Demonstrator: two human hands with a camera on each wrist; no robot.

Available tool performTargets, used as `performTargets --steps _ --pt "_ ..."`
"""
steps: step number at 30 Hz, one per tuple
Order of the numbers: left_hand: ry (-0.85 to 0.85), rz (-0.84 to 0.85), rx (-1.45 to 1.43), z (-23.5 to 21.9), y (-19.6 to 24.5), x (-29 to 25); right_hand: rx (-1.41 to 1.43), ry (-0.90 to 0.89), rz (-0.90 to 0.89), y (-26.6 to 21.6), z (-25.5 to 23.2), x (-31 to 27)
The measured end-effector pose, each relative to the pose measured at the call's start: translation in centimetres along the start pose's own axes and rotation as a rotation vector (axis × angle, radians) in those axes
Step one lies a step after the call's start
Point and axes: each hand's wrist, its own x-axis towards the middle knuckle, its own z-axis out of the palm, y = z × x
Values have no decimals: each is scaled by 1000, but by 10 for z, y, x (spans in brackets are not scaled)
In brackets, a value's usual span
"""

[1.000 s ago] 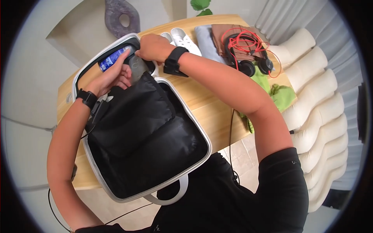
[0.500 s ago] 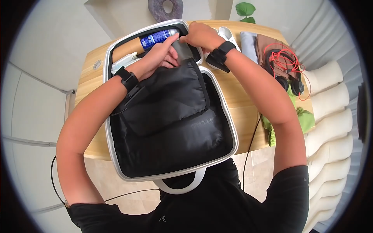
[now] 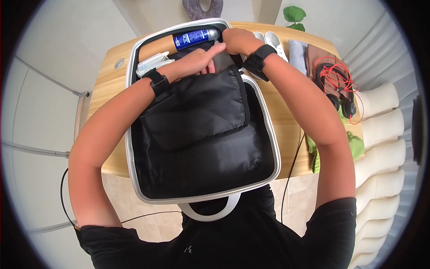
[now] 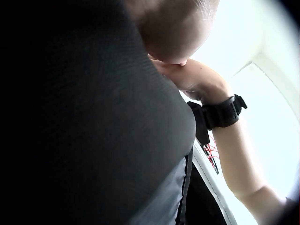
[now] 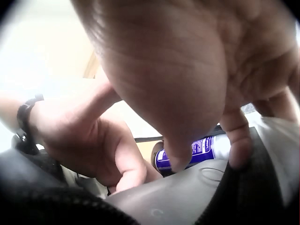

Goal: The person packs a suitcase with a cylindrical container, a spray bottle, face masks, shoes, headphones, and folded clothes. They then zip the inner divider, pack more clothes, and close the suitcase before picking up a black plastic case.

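Right fingers [image 5: 240, 150] parted at the black edge [image 5: 246, 190], left fingers [image 5: 130, 164] touching grey panel [image 5: 171, 190]

A light wood-grain tabletop [image 3: 281, 121] with a rounded far edge and an oval grommet [image 3: 119, 63] near its left side stands over a floor [image 3: 154, 195] of pale beige tiles. White panels [image 3: 40, 107] split by thin grey seams line the left. Behind is a pale wall [image 3: 89, 27]; green leaves [image 3: 294, 15] show beyond the far edge. On the right, a cream padded sofa [image 3: 380, 121] bulges in ribbed rolls before pleated light-grey curtains [image 3: 378, 49]. Bright light washes the left wrist view's background nearly white.
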Motion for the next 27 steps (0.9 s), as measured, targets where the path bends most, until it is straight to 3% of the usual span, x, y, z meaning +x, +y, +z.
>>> performTargets --steps 2,4,6,8,10,11,12,13,14,16,17,18,20,22,24,27 --pt "-20 51 190 4 0 -1 131 9 -11 8 -2 -6" --pt "31 102 261 8 0 -1 244 -105 4 12 -5 -12" --pt "-6 184 448 7 2 -2 295 -60 12 15 -11 -22" --pt "7 159 464 10 10 -15 388 22 89 22 -30 -29" --pt "23 129 468 4 17 -28 212 296 35 69 -26 -6" --pt "-59 185 585 -3 19 -34 208 289 30 79 -30 -9" --pt "-144 245 705 -10 26 -40 123 233 139 86 -41 -15" --pt "-152 145 724 -17 43 -54 37 181 250 92 -48 -19" --pt "-151 151 724 -26 48 -61 34 184 253 97 -45 -23" --pt "30 168 560 -48 44 -75 49 -20 250 100 -31 -30" --pt "34 166 559 -61 31 -77 1 -69 239 99 -27 -31" --pt "109 211 472 -76 12 -76 1 -69 227 102 -19 -27" --pt "204 240 378 -97 -23 -75 -29 129 211 121 4 -14" --pt "361 276 338 -109 -52 -76 -68 112 166 144 6 3" --pt "400 254 398 -112 -65 -83 -88 50 101 156 -3 13" --pt "415 287 270 -110 -77 -93 -91 164 88 155 -64 22"
